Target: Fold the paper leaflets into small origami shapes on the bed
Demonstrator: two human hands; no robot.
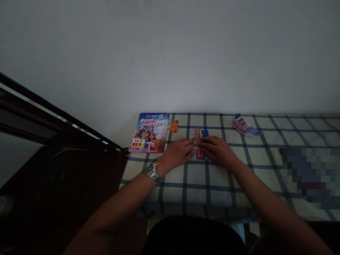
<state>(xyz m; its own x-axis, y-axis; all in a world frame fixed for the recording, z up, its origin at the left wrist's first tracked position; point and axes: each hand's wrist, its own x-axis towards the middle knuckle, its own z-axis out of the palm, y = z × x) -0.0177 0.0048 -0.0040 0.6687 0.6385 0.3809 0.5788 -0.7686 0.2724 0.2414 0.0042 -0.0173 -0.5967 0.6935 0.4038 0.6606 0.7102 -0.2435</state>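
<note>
A small folded leaflet (201, 156), red and blue with printing, lies on the checked tablecloth between my hands. My left hand (180, 152), with a metal watch on the wrist, comes from the left, and its thumb and fingers close on the leaflet's left edge. From the other side my right hand (219, 151) has its bent fingers pressed on the leaflet's right part, hiding much of it. To the left lies a stack of printed flyers (148, 132) with a blue-and-pink design and "89.9" in a yellow box.
An orange bear-shaped figure (174, 126) is beside the flyer stack. A piece of folded printed paper (244, 127) lies at the back right. A blurred-out rectangular item (312, 177) is at the right. The white wall (186, 56) borders the tablecloth (175, 193) at the back.
</note>
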